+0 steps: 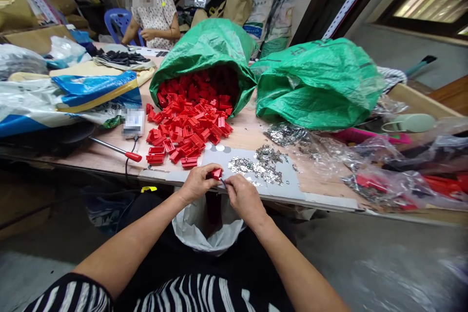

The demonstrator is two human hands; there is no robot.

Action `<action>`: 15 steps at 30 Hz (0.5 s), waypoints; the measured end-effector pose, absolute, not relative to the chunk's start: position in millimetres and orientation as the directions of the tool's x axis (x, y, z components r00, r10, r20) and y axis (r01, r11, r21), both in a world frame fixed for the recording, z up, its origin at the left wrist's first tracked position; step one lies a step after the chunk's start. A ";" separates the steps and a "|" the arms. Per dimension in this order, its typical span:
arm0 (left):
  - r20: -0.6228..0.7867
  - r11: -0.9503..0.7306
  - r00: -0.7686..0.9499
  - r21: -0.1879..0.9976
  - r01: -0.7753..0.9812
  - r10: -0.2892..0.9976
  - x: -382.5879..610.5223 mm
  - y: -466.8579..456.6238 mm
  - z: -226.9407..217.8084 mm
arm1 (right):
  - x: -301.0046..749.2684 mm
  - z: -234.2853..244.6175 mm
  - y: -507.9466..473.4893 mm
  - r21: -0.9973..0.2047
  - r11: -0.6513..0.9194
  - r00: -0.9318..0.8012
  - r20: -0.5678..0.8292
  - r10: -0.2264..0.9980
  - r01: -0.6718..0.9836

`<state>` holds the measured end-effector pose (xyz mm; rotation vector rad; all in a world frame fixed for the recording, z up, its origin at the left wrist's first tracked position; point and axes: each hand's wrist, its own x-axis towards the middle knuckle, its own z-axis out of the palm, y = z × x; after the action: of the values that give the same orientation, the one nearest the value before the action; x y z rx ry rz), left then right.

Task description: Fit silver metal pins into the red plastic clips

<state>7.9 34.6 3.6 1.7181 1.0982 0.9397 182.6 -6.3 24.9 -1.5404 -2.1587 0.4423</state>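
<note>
My left hand (200,183) is closed on a small red plastic part (216,174) at the table's front edge. My right hand (244,196) pinches a thin, dark, rod-like piece (223,183) that meets the red part; its exact kind is too small to tell. Just beyond my hands lies a heap of similar red plastic parts (183,129), spilling from the mouth of a green woven sack (208,41). Small flat silvery metal pieces (268,163) are scattered on a grey sheet (292,180) right of my hands. Below them, an open white bag (190,234) hangs at my lap.
A second green sack (318,83) lies on the right, near clear plastic bags (329,153). A red-handled rod (120,151) and a small white box (133,123) lie left of the heap. Across the table sits another person (157,14).
</note>
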 end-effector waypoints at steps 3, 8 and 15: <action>0.109 -0.189 0.341 0.959 0.212 0.934 6.5 36.1 3.9 | 182.0 23.6 -6.7 -0.545 0.317 -0.262 0.179 0.948 0.776; 0.106 -0.165 0.412 0.980 0.109 0.905 0.5 39.6 7.1 | 193.5 20.8 -0.8 -0.725 0.297 -0.273 0.155 0.949 0.621; 0.111 -0.090 0.422 0.994 -0.069 0.900 -3.5 44.1 3.5 | 199.9 18.1 -1.3 -0.810 0.226 -0.198 0.139 0.970 0.541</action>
<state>-3.5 44.1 3.5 1.4243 0.7950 0.9715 199.9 -1.3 18.1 -1.3943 -1.8387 0.8257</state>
